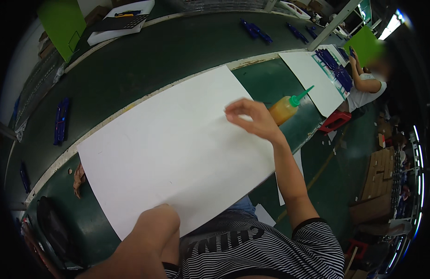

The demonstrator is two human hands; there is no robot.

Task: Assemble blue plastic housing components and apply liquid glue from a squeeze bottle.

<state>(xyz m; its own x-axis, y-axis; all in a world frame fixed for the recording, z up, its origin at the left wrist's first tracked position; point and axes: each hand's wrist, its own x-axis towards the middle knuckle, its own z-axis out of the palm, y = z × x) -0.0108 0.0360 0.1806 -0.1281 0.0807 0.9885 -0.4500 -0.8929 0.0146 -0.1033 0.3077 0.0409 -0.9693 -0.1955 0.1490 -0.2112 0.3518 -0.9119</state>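
A large white sheet or board (154,144) lies at a slant on the green table in front of me. My right hand (254,118) is over its right part, with thumb and forefinger curved into a loop and their tips close together; anything between them is too small to make out. Just beyond that hand is a squeeze bottle (284,110) of amber liquid with a green pointed nozzle, leaning to the right. My left hand (161,217) is at the sheet's near edge with its wrist bent, and its fingers are hidden.
Beyond the table runs a dark green conveyor belt (145,60) carrying several dark blue items (61,122). A black bag (57,228) sits at the left. Farther right, a person (368,86) works beside a white board (312,79) with blue pieces. A red stool (336,122) stands there.
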